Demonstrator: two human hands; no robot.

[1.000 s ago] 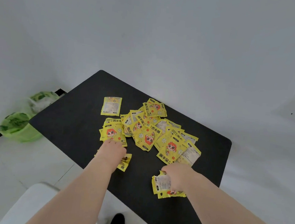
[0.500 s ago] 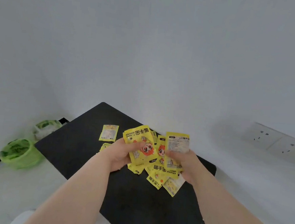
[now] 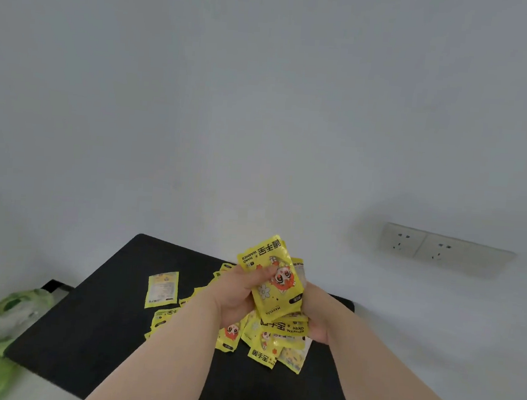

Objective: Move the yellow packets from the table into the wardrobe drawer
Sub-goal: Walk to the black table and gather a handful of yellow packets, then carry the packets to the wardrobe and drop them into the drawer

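Both hands hold one bunch of yellow packets point(image 3: 276, 283) lifted above the black table point(image 3: 94, 328). My left hand point(image 3: 239, 292) grips the bunch from the left, thumb across the front packet. My right hand point(image 3: 316, 314) grips it from the right and below, mostly hidden behind the packets. More yellow packets point(image 3: 269, 348) hang out under the hands or lie on the table beneath them. A single packet point(image 3: 162, 289) lies face down apart on the table to the left. No wardrobe or drawer is in view.
A white wall stands just behind the table, with a double power socket point(image 3: 425, 245) at the right. Green plastic bags point(image 3: 11, 309) sit on the floor left of the table. The table's near left corner is bare.
Both hands went from pressing packets on the table to lifting them, then came together into one bunch. The view tilted up toward the wall.
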